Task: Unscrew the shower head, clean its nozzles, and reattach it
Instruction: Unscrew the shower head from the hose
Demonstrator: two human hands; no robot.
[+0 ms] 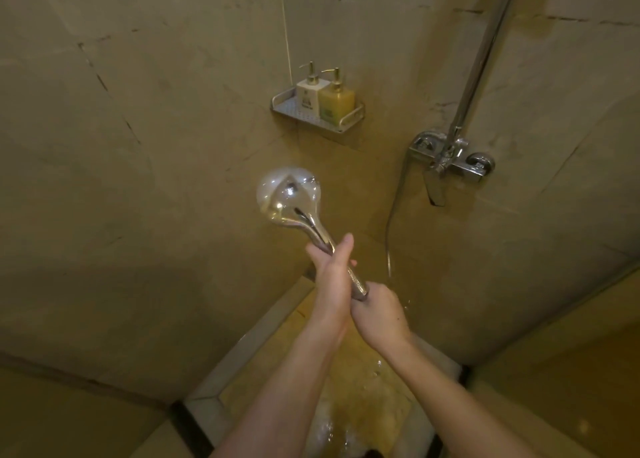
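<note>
Chrome glints off the round-headed, shiny metal hand shower that I hold out in front of me, its long axis running on a slant from the handle end low and to the right near my wrists up to the domed head high and to the left, so that the head points away from me toward the corner of the tan tiled walls, its rounded back turned to my view. My left hand is wrapped around the middle of the handle, thumb laid along it and pointing upward. My right hand grips the bottom end of the handle, fingers curled tight about it. A thin metal hose hangs from the chrome wall mixer tap to my right. On a small metal corner shelf stand a white pump bottle and a yellow pump bottle, touching; each seems to carry a label, though the print is too small for me to read.
</note>
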